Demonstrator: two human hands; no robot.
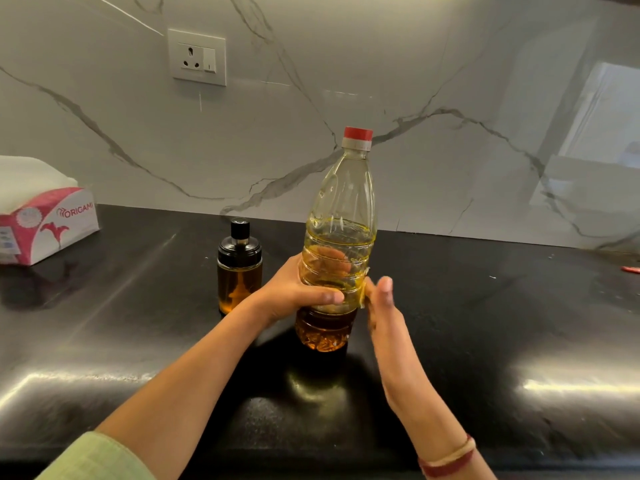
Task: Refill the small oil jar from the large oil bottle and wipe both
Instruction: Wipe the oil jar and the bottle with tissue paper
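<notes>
A large clear plastic oil bottle [341, 209] with a red cap stands upright on the black counter, about half full of yellow oil. My left hand [298, 291] is wrapped around its middle. My right hand [384, 306] is flat beside the bottle's right side, fingers straight, its fingertips touching or nearly touching the bottle. Left of the bottle stands the small glass oil jar [239, 268] with a black lid, holding amber oil. It is untouched.
A pink and white tissue pack [45, 223] lies at the counter's far left. The marble wall with a power socket [197, 57] rises behind. A small red object [630, 269] lies at the far right. The counter's front edge [311, 459] is close to me.
</notes>
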